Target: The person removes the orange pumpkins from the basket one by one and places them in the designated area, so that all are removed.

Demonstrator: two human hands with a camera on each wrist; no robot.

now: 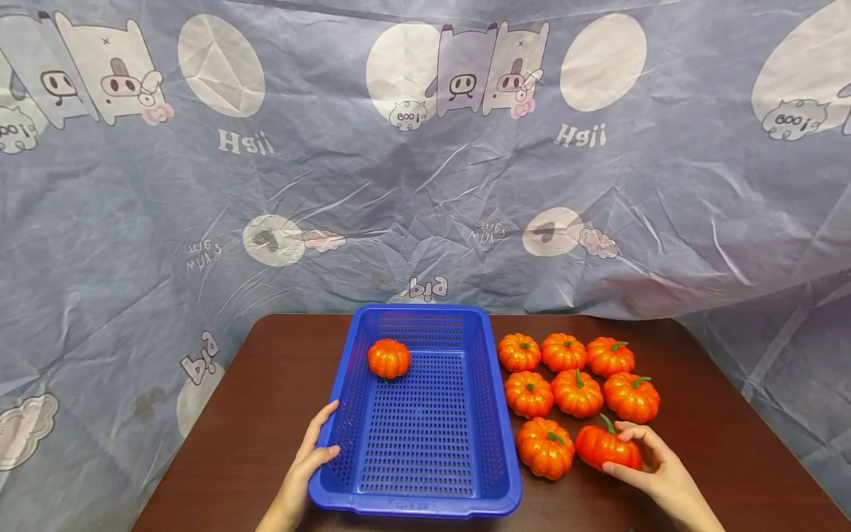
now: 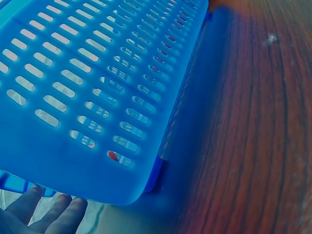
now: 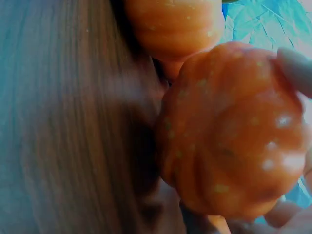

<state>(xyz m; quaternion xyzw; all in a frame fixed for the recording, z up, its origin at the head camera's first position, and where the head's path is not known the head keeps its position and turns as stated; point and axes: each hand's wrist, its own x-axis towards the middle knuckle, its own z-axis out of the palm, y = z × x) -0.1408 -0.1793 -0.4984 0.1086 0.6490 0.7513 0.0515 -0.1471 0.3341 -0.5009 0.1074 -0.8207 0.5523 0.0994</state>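
Observation:
My right hand grips a small orange pumpkin with a green stem at the front right of the group, thumb at its near side and fingers over the far side. In the right wrist view this pumpkin is tilted and fills much of the picture, fingertips at its edge. A blue plastic basket with slotted walls stands at the middle of the table. Holding its left rim near the front corner is my left hand. One pumpkin lies inside the basket, towards the back left, stem facing me.
Several more pumpkins stand in rows right of the basket; the nearest pumpkin sits just left of the held one. The brown wooden table backs onto a grey-blue printed cloth that hangs behind and at both sides.

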